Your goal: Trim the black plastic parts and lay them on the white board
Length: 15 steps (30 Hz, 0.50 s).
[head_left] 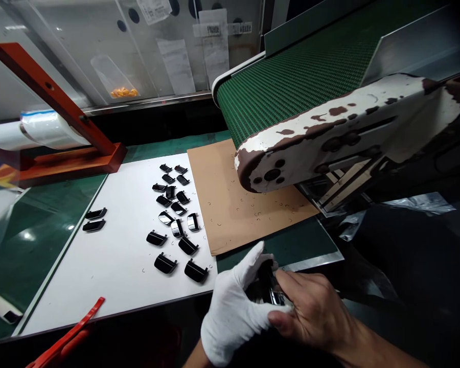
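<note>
My left hand [232, 309], in a white glove, is closed around a glossy black plastic part [267, 278] in front of the table's near edge. Bare fingers of my right hand [314, 306] grip the same part from the other side, with the thumb low and the index finger near its top. Much of the part is hidden by the hands. Several similar black plastic pieces [164, 263] with small tabs lie scattered on a white sheet [111, 255] to the left. Two more pieces [94, 225] lie apart at the sheet's left side.
A green conveyor belt [291, 87] with a chipped white frame overhangs brown cardboard [222, 204] strewn with tiny curved bits. An orange stand [57, 102] holds a plastic film roll [53, 128] at left. A red strip [72, 329] juts up near the front edge.
</note>
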{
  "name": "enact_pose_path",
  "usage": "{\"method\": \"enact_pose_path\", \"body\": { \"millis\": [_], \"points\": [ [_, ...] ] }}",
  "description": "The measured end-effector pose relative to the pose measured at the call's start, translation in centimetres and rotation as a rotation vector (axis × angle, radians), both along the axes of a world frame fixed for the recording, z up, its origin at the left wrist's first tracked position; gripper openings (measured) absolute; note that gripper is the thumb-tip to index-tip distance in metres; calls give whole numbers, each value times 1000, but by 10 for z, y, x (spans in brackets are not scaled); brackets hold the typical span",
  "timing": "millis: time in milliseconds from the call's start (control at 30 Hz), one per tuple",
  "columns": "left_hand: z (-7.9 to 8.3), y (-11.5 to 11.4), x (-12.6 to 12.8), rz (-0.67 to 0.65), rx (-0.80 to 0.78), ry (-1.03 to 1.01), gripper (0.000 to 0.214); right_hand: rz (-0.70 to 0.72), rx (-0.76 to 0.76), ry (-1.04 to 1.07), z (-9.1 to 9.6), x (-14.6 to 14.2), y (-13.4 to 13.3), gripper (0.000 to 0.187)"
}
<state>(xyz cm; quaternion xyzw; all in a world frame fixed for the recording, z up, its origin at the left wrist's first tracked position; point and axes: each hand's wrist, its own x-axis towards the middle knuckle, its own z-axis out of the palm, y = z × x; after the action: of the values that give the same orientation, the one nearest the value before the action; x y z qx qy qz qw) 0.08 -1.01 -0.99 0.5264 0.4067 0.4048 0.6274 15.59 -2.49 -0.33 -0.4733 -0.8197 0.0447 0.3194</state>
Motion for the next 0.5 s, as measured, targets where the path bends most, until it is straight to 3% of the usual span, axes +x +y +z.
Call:
{"method": "enact_pose_path", "body": {
  "millis": [100, 233, 367, 500],
  "points": [
    [0, -2, 6, 15, -34, -83, 91, -22, -93, 255, 6, -1, -1, 64],
    [-5, -4, 9, 75, -11, -91, 101, -196, -295, 551, 8, 7, -11, 65],
    [-10, -3, 7, 97, -42, -204, 99, -303, -347, 582, 4, 16, -24, 53],
    [-12, -2, 7, 102, -38, -303, 94, -288, -306, 528, -1, 21, -33, 43]
  ]
}}
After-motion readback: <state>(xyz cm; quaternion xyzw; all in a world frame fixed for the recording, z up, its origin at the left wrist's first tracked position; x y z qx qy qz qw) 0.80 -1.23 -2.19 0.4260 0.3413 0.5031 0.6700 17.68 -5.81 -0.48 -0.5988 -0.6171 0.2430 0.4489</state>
